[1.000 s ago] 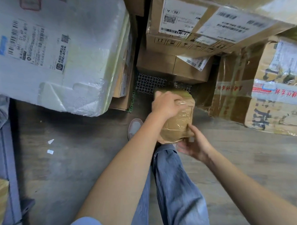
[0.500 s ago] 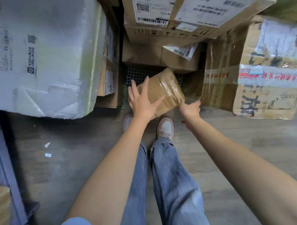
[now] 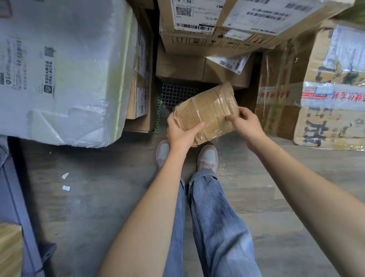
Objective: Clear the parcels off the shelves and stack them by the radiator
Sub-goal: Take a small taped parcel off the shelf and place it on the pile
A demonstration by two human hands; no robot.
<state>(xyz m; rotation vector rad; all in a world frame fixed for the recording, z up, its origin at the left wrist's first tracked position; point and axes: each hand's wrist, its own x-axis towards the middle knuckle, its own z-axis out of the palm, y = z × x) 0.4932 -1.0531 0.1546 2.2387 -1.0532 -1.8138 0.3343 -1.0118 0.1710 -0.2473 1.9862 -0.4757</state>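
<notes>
The writing is mostly too soft to read. The white foam box [image 3: 57, 70] on the left carries a shipping label with a barcode and small Chinese print I can't make out. The big carton [image 3: 231, 18] at the top has white labels with a QR code, barcodes, a letter "A" in a circle and "WU" at one edge. The battered carton [image 3: 331, 95] on the right wears a red-and-white tape band with red Chinese characters, and large dark characters below it, partly scuffed away. The upper cartons and the foam box run past the frame edge. A black mesh panel [image 3: 177, 95] shows only in the gap behind.

The small taped parcel [image 3: 207, 113] is held tilted in the air above the person's shoes [image 3: 207, 158], in front of the stacked cartons. The left hand [image 3: 181, 134] grips its lower left end, thumb lying across the top face and fingers hidden underneath. The right hand [image 3: 246, 119] pinches the right end, fingertips curled onto the glossy tape
</notes>
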